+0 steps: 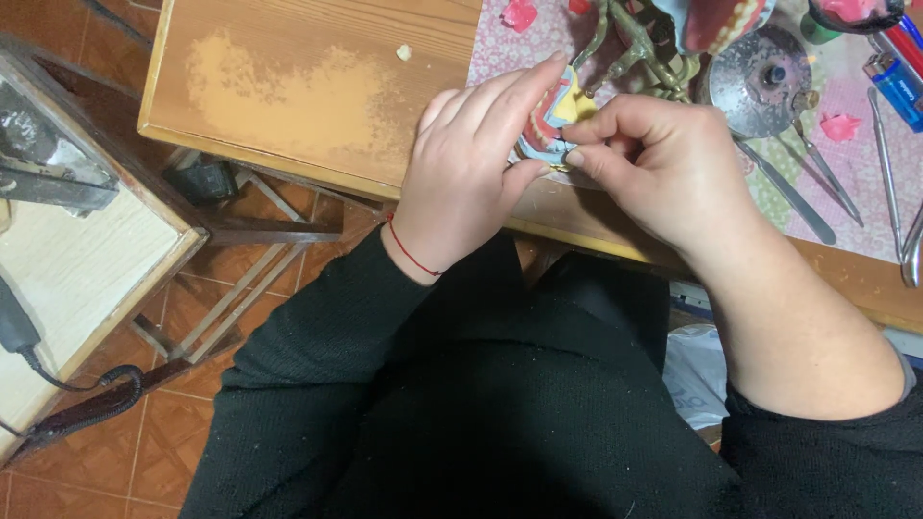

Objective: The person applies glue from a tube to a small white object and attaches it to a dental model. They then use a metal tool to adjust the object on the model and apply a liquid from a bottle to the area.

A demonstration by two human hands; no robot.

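At the far left a pale side table (67, 279) with a dark wooden rim stands over the tiled floor (144, 452); a black cable (91, 383) curls off its lower edge, and the dark object at its top left corner is cut off and hard to make out; beyond it, the wooden worktable (288, 96) shows a worn, lighter patch and a small crumb near its top edge.

The left hand (471, 168), a thin red string around its wrist, is cupped around a dental model (553, 120) with rows of white teeth, pink gums and a yellow patch, held at the front edge of the worktable; forefinger above and thumb below, it grips the model, most of which is hidden by the fingers; the right hand (663, 159) pinches at the model's lower edge with thumb and forefinger closed together; whether it holds a small tool there cannot be told.

Behind the hands a metal articulator frame (639, 48) rises, partly cut off at the top; a round metal disc (764, 82) lies just right of it on a pink patterned cloth (846, 192); several slim steel instruments (885, 168) lie further right; a blue lighter (899, 86) sits at the edge, cut off; a white plastic bag (697, 375) with blue print peeks out below the table.
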